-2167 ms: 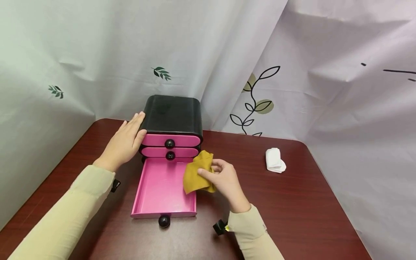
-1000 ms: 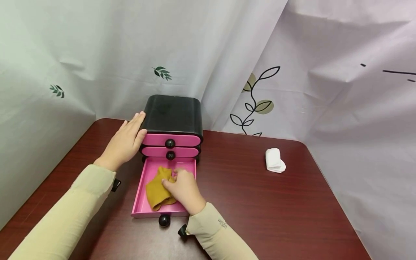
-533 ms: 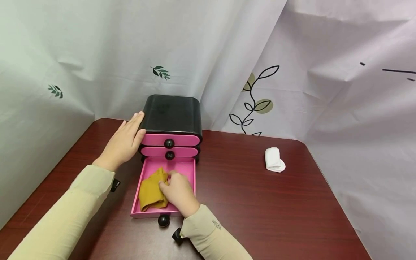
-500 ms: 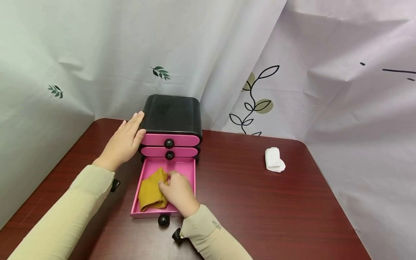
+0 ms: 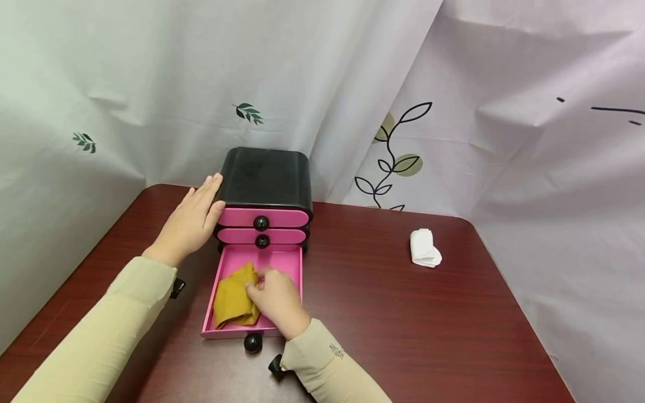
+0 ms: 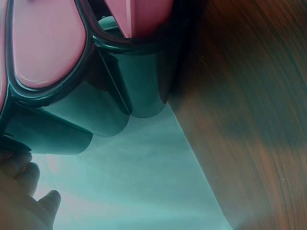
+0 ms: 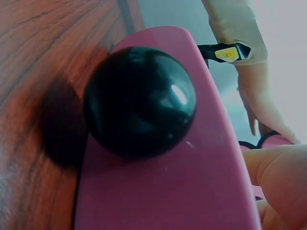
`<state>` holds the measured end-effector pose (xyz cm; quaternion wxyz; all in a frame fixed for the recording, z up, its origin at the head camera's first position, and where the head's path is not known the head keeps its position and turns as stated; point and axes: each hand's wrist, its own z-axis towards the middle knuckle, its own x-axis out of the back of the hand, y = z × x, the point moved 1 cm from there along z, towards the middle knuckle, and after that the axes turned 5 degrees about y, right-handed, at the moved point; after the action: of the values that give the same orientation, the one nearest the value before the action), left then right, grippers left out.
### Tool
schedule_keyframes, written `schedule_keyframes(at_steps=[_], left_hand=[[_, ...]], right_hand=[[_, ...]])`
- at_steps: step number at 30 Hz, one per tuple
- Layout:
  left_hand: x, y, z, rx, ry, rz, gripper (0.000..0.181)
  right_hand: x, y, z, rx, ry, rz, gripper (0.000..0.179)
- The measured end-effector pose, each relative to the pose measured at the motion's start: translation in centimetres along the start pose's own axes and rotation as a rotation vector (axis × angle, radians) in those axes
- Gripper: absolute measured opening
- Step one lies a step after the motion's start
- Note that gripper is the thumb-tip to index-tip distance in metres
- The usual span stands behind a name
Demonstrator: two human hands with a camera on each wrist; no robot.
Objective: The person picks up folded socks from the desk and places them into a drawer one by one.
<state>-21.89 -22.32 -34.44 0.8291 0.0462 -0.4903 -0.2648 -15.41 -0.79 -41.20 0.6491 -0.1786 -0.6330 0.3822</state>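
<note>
A folded mustard-yellow cloth (image 5: 234, 299) lies in the pulled-out bottom drawer (image 5: 282, 256) of a black drawer unit (image 5: 267, 178). At the cloth's right edge, my right hand (image 5: 278, 298) pinches it between thumb and curled fingers; the fingertips are blurred and partly hidden. My left hand (image 5: 188, 224) rests with straight fingers against the unit's left side. The left wrist view shows its fingers (image 6: 28, 177) beside the black casing (image 6: 86, 112). In the right wrist view the drawer's round black knob (image 7: 139, 103) fills the middle, and the cloth is out of sight.
Two pink drawers (image 5: 289, 217) above are closed, each with a black knob. A folded white cloth (image 5: 425, 248) lies on the right of the dark red-brown table (image 5: 383, 313). Behind hangs a pale curtain (image 5: 191, 73) with leaf prints.
My right hand has carried the mustard-yellow cloth from the drawer's right side into it and shifted it left. In the last half second both barely move. The left hand stays put.
</note>
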Motion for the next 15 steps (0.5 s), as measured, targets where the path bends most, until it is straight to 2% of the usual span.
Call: schedule_keyframes(at_steps=[7,15], left_hand=[[0.1,0.0,0.0,-0.008,0.003,-0.005,0.061],[0.1,0.0,0.0,-0.013,-0.004,-0.003,0.061]], right_hand=[[1.0,0.3,0.1,0.066,0.0,-0.003,0.018],[3.0,0.9,0.1,0.181,0.036,0.031,0.014]])
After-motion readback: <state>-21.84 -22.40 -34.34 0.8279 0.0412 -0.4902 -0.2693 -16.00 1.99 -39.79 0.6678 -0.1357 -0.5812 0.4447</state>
